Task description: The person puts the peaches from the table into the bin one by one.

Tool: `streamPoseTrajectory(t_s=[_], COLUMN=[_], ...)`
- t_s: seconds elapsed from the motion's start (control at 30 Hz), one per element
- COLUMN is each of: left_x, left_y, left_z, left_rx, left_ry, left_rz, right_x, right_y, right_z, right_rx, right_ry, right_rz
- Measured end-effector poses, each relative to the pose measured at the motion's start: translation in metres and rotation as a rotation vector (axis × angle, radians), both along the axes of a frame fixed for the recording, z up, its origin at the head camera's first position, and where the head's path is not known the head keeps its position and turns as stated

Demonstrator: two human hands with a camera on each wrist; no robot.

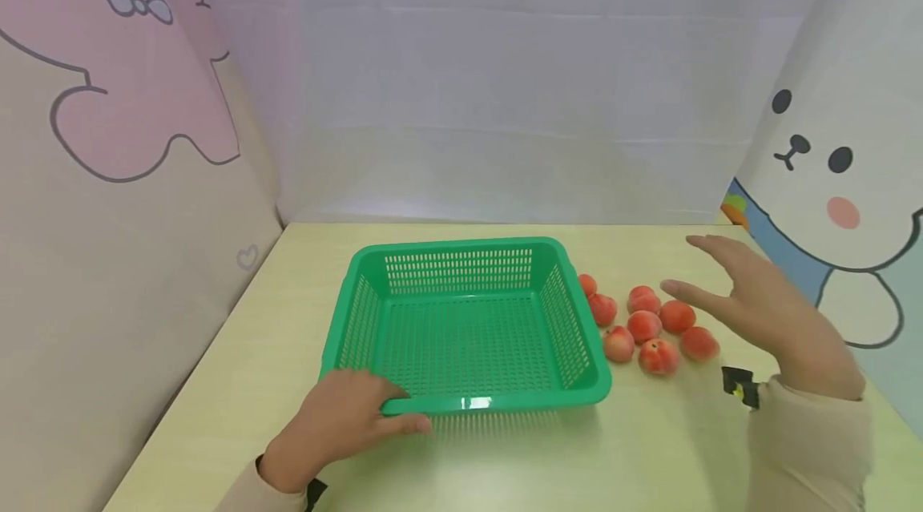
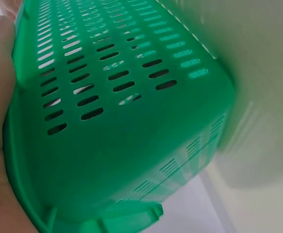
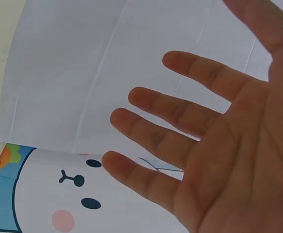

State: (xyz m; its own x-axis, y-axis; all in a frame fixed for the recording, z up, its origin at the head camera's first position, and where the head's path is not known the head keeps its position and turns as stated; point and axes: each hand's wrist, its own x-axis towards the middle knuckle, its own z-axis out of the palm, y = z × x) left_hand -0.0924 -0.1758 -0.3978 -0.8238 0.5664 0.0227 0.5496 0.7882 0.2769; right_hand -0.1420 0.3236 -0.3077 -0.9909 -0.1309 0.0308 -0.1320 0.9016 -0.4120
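1) The green basket (image 1: 519,400) sits on the pale bench (image 1: 649,440), its slotted walls and floor showing
2) At the basket's near left corner the left hand (image 1: 342,416) grips the rim, thumb outside under the edge and fingers over the top
3) Eight red-orange peaches (image 1: 644,326) lie loosely grouped on the bench just right of the basket; whether the nearest ones touch its wall, I cannot tell
4) Farther right of the basket, past most of the peaches, the right hand (image 1: 757,308) is raised with fingers spread and thumb apart, holding nothing
5) Behind the basket hangs a plain whitish curtain (image 1: 476,95); well to its right is a panel with a white cartoon animal (image 1: 808,199)
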Motion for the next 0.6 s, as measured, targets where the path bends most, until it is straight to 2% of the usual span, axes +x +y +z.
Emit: streamPoseTrajectory(t_s=[0.1,0.2,0.43,0.6], left_x=[-0.013,-0.024,-0.043,-0.047], left_y=[-0.002,-0.003,0.001,0.008], left_z=[0.001,0.004,0.007,0.012], left_rx=[0.032,0.047,0.034,-0.008], left_ry=[-0.085,-0.139,-0.187,-0.203], left_rz=[-0.014,-0.021,-0.023,-0.008], right_x=[-0.001,-0.001,0.000,-0.003], right_y=[0.010,0.020,0.029,0.034], right_z=[-0.003,-0.005,-0.007,-0.013], right_rx=[0.012,0.022,0.039,0.048], right_ry=[-0.022,-0.039,-0.116,-0.181], right_rz=[-0.014,-0.028,-0.054,-0.081])
